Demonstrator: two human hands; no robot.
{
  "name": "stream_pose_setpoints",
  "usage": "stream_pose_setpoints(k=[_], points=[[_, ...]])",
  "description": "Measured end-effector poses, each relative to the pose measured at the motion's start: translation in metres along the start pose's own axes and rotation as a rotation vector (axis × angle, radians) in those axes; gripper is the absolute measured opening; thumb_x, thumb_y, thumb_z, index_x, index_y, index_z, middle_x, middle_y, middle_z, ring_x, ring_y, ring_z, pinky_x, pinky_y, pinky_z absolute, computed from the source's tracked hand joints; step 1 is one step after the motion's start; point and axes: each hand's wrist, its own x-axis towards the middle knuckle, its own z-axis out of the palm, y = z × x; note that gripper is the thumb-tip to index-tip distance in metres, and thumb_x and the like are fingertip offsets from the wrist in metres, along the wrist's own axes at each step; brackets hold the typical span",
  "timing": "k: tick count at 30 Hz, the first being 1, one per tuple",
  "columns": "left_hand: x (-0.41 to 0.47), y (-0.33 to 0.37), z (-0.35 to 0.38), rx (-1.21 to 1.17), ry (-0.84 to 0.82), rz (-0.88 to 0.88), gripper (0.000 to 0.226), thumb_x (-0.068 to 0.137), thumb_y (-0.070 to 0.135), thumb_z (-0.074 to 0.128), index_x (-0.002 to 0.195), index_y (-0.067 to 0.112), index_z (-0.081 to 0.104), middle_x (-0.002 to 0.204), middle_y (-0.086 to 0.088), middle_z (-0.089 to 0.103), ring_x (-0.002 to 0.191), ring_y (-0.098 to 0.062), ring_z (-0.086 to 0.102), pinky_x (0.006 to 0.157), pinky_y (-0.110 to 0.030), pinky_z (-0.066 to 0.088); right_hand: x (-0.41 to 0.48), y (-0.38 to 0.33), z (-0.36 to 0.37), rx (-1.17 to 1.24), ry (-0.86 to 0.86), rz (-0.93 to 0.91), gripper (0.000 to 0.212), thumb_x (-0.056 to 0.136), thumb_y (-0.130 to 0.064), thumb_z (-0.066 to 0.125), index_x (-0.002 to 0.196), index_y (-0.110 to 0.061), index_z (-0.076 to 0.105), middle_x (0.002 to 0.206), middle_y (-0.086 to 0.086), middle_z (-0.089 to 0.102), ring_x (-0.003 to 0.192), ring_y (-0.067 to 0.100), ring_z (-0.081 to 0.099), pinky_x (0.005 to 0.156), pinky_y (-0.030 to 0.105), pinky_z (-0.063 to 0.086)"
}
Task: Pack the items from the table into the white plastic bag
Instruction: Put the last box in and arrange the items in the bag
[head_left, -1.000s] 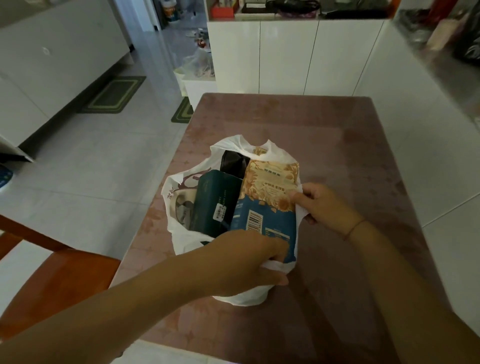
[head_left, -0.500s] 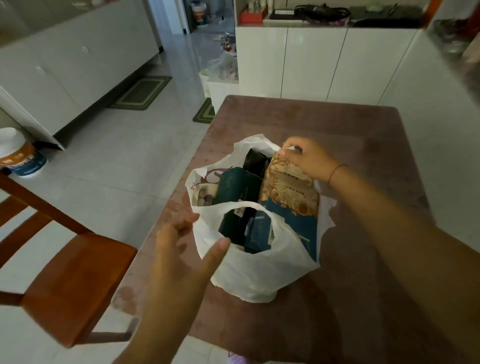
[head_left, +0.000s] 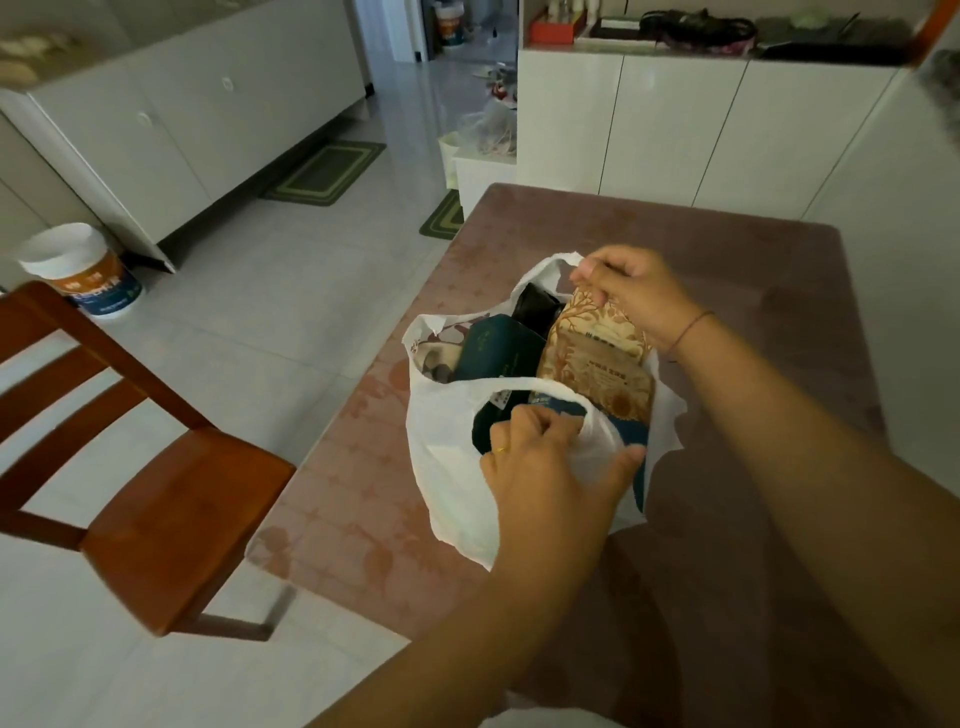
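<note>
Since half a second ago my left hand (head_left: 545, 467) has closed on the white plastic bag's (head_left: 447, 467) near handle. Right hand (head_left: 631, 296) pinches the far handle; items look packed, so next I'd bring both loops together

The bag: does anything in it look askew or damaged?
Nothing looks damaged. The tan packet leans and sticks out above the bag rim, where the right hand grips it.

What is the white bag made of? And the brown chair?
The white plastic bag looks like thin, soft plastic film: it crumples, and dark shapes show faintly through it. The chair looks like solid wood with a glossy reddish-brown varnish: light glints off its seat.
</note>
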Motion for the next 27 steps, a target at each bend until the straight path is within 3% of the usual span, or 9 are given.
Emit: stream_pose_setpoints(k=[2, 4, 7, 9, 13, 15, 18, 22, 27], points=[[0.008, 0.006, -0.013, -0.211, 0.021, -0.019, 0.024, 0.085, 0.045, 0.058, 0.100, 0.028, 0.067, 0.104, 0.015, 0.058, 0.103, 0.002, 0.047, 0.089, -0.027, 0.042, 0.000, -0.004, -0.006, 0.133, 0.026, 0.031, 0.022, 0.094, -0.022, 0.052, 0.081, -0.025, 0.069, 0.052, -0.007, 0.053, 0.079, 0.010, 0.068, 0.079, 0.022, 0.053], [0.016, 0.009, -0.038, -0.570, -0.045, -0.124, 0.015, 0.090, 0.033, 0.056, 0.084, 0.028, 0.068, 0.084, 0.017, 0.068, 0.087, 0.006, 0.060, 0.076, -0.022, 0.049, 0.001, -0.009, -0.017, 0.221, 0.065, 0.047, 0.023, 0.095, -0.019, 0.050, 0.083, -0.020, 0.069, 0.048, -0.009, 0.047, 0.068, 0.007, 0.065, 0.073, 0.018, 0.050], [0.027, 0.011, -0.072, -1.089, -0.284, -0.236, 0.014, 0.090, 0.014, 0.054, 0.101, 0.012, 0.062, 0.096, -0.008, 0.074, 0.092, -0.024, 0.069, 0.084, -0.037, 0.055, -0.003, -0.022, -0.035, 0.278, 0.083, 0.038, 0.023, 0.095, -0.017, 0.050, 0.084, -0.015, 0.070, 0.043, -0.011, 0.043, 0.053, 0.008, 0.050, 0.075, 0.024, 0.048], [0.035, 0.012, -0.087, -1.180, -0.290, -0.188, 0.029, 0.087, 0.007, 0.056, 0.116, 0.004, 0.053, 0.094, -0.013, 0.073, 0.084, -0.023, 0.069, 0.082, -0.033, 0.056, -0.008, -0.036, -0.048, 0.300, 0.111, 0.016, 0.022, 0.095, -0.017, 0.051, 0.084, -0.014, 0.070, 0.045, -0.010, 0.043, 0.049, 0.008, 0.045, 0.073, 0.027, 0.049], [0.071, 0.025, -0.121, -1.156, -0.056, -0.066, 0.017, 0.084, 0.000, 0.056, 0.097, 0.011, 0.056, 0.068, -0.002, 0.067, 0.057, -0.012, 0.059, 0.063, -0.026, 0.052, -0.024, -0.061, -0.081, 0.354, 0.255, 0.029, 0.022, 0.095, -0.018, 0.050, 0.082, -0.011, 0.066, 0.052, -0.008, 0.055, 0.045, 0.005, 0.039, 0.063, 0.024, 0.048], [0.097, 0.035, -0.131, -1.090, 0.013, -0.049, 0.018, 0.082, 0.000, 0.059, 0.088, 0.017, 0.054, 0.075, -0.003, 0.065, 0.054, -0.010, 0.052, 0.057, -0.024, 0.046, -0.034, -0.068, -0.098, 0.389, 0.286, 0.018, 0.023, 0.095, -0.020, 0.049, 0.084, -0.010, 0.065, 0.046, -0.011, 0.053, 0.045, 0.006, 0.039, 0.060, 0.023, 0.047], [0.128, 0.045, -0.121, -0.909, -0.006, -0.050, 0.023, 0.081, 0.004, 0.063, 0.096, 0.019, 0.054, 0.088, -0.006, 0.065, 0.056, -0.009, 0.048, 0.056, -0.023, 0.042, -0.055, -0.066, -0.111, 0.387, 0.293, -0.011, 0.022, 0.094, -0.022, 0.049, 0.083, -0.012, 0.066, 0.049, -0.009, 0.055, 0.044, 0.007, 0.040, 0.055, 0.023, 0.048], [0.150, 0.044, -0.081, -0.720, -0.093, -0.020, 0.029, 0.085, 0.004, 0.059, 0.111, 0.014, 0.053, 0.087, -0.004, 0.065, 0.061, -0.009, 0.049, 0.053, -0.020, 0.041, -0.091, -0.036, -0.110, 0.240, 0.398, 0.093, 0.021, 0.097, -0.016, 0.046, 0.092, -0.013, 0.066, 0.051, -0.005, 0.045, 0.045, 0.007, 0.037, 0.057, 0.023, 0.046], [0.158, 0.026, -0.047, -0.614, -0.048, 0.119, 0.051, 0.085, 0.004, 0.060, 0.130, 0.014, 0.039, 0.099, 0.000, 0.067, 0.086, -0.012, 0.062, 0.070, -0.022, 0.051, -0.123, -0.009, -0.102, 0.095, 0.444, 0.109, 0.026, 0.094, -0.008, 0.049, 0.117, -0.012, 0.061, 0.076, 0.000, 0.058, 0.063, -0.002, 0.055, 0.069, 0.012, 0.050]])
